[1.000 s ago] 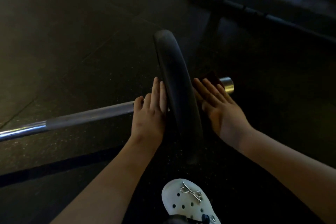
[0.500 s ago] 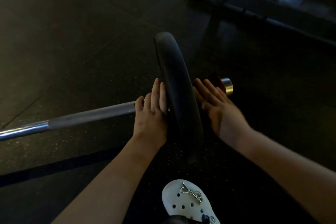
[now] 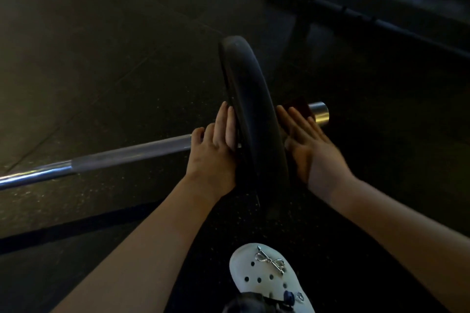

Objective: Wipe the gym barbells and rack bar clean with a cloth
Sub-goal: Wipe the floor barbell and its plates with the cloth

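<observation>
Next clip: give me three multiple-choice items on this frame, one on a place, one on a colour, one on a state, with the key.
1. Where does the left hand lie?
A) flat against the left face of the black plate
B) on the shoe
C) on the rack frame

2. What colour is the shoe at the bottom edge?
A) red
B) white
C) blue

3. How are the fingers of the right hand?
A) clenched in a fist
B) hooked round the shoe
C) straight and stretched out

Key:
1 A, its fingers lie along the plate's face.
2 B, the clog reads plainly white.
3 C, the fingers point forward beside the plate, uncurled.
</observation>
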